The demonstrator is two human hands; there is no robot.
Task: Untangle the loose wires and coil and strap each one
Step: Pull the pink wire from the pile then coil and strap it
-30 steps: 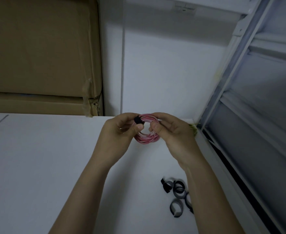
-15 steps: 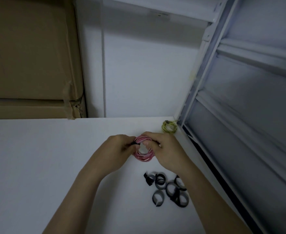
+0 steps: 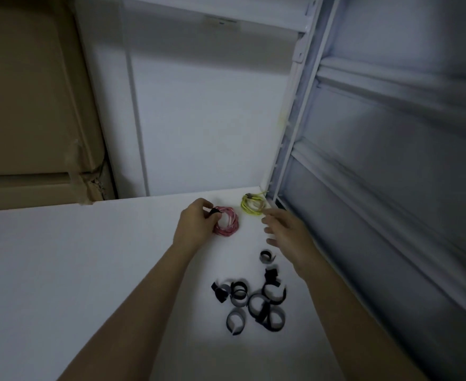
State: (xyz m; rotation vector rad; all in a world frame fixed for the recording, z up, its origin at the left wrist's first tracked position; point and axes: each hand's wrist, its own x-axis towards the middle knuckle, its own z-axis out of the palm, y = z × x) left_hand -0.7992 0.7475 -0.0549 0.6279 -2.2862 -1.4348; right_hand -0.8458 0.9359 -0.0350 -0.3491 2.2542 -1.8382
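Pink wire coil (image 3: 227, 225) lies on bench (image 3: 75, 257), left hand (image 3: 196, 225) pinching its black strap (image 3: 214, 211); right hand (image 3: 288, 233) released. Light, springy: best held at the strap so loops stay bundled.

Your pink wire coil (image 3: 227, 225) lies flat on the white table top, wound into a tight ring, with a black strap (image 3: 214, 212) wrapped round its left edge. Just beyond it to the right, the yellow-green wire coil (image 3: 251, 205) sits in the far corner, also wound. Nearer you, the spare straps (image 3: 256, 299), black and grey loops, lie in a loose cluster
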